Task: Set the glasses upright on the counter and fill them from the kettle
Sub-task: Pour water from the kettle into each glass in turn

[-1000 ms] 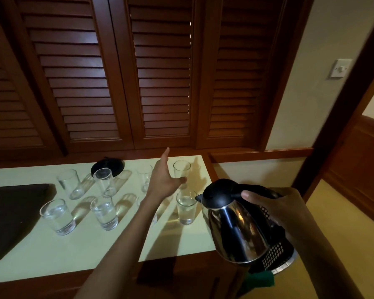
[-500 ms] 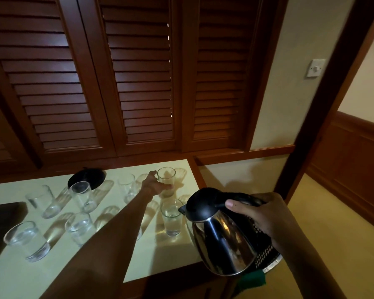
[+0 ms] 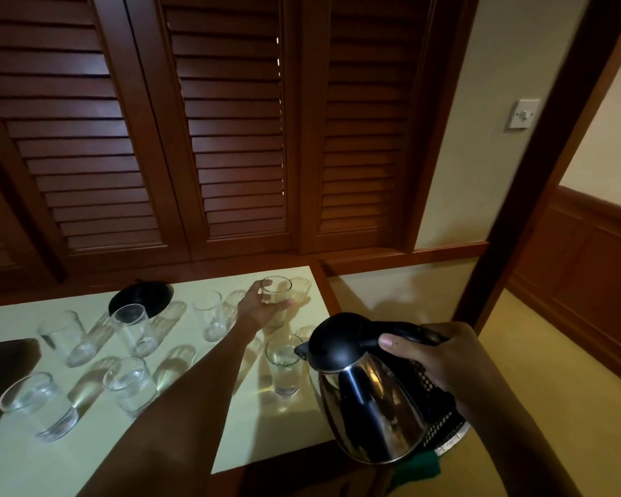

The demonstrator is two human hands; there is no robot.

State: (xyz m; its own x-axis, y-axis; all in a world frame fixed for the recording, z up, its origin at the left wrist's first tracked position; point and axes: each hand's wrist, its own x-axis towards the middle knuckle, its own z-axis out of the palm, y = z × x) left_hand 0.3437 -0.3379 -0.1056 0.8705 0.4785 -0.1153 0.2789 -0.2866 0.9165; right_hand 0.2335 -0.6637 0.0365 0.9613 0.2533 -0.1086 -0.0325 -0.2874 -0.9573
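Far glass (image 3: 276, 290) upright at the back right corner of the desk (image 3: 266, 432), left grip (image 3: 262, 306) curled round it. Kettle (image 3: 373, 399) off the front right edge, right grip (image 3: 441, 360) closed on its handle, spout just beside nearer glass (image 3: 284, 367). More glasses (image 3: 133, 330) stand leftward. Black kettle base (image 3: 140, 301) behind them. Pale desk top, louvred wooden doors (image 3: 230, 138) beyond.

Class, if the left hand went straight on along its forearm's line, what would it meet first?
The glass, which the left hand grips. Past it, probably the wooden ledge below the louvred doors; depth is unclear.
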